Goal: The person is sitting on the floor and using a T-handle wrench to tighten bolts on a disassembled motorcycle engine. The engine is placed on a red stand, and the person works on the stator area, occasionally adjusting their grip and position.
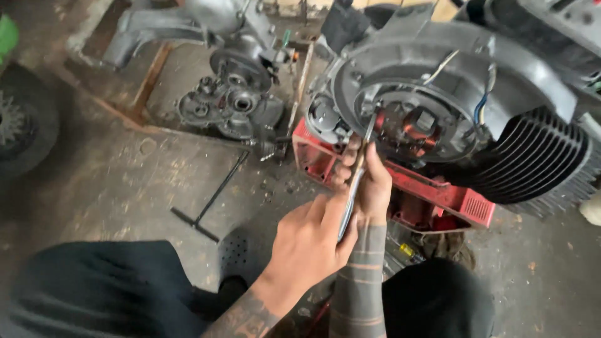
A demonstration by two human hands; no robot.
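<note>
Head view: at frame centre, the left hand [310, 241] and right hand [366, 181] both clench a long metal tool [355, 181], its tip in the stator [413, 128] of an engine [451, 94] on a red crate [466, 203]. The flywheel is already off; the stator remains mounted. The tool's tip is hard to make out, and the engine is cut off at right.

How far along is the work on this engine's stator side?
Done: the cover is off, exposing the stator plate and its copper coils. In hand: both hands, left hand and right hand, hold a screwdriver with its tip at the plate's edge. Left: the plate sits in the engine, wires attached.
</note>
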